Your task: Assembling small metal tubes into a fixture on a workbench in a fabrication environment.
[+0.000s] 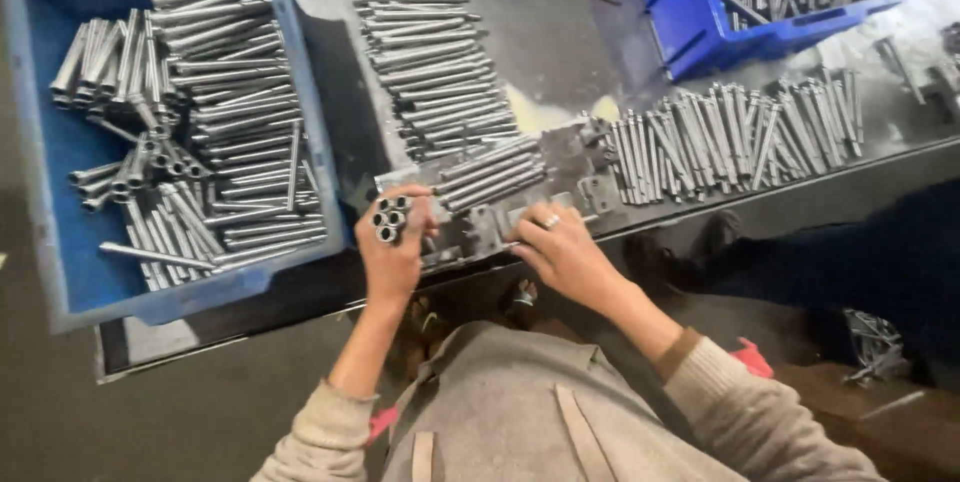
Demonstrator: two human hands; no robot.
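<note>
Gripping a bundle of short metal tubes (389,219) loosely in the left hand (392,247), while the right hand (562,250) rests empty and spread on the bench (560,42), risks one tube slipping off the edge.

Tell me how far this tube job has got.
Done, apparently: the blue bin holds stacked tubes. In hand: the left hand grips a bundle of tubes; the right hand rests at a metal fixture. Left, probably: rows of tubes on the bench.
</note>
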